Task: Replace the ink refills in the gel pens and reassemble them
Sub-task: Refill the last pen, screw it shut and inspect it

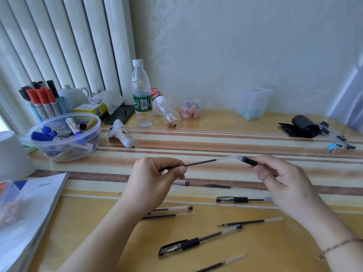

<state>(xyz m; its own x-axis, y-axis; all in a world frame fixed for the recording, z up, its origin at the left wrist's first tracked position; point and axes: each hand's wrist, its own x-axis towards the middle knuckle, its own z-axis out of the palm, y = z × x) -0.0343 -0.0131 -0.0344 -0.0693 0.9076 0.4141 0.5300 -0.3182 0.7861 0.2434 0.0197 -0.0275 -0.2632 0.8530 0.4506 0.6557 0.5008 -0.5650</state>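
Loose refills and capped gel pens (198,241) lie at the frame's bottom, below the left hand (155,173) pinching a refill (206,161) whose far end enters a pen barrel (249,161) gripped by the right hand (279,177). At left, a clear plastic bowl (64,134) holds markers, and a blue cup (49,108) behind it holds more. Upper right, a frosted box (253,103) blurs its bluish contents.

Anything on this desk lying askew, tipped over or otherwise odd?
Yes. A clear, crumpled plastic bottle with a red label lies tipped on its side beside the upright water bottle, apparently empty. Loose refills and a capped black gel pen lie scattered, as the task explains.
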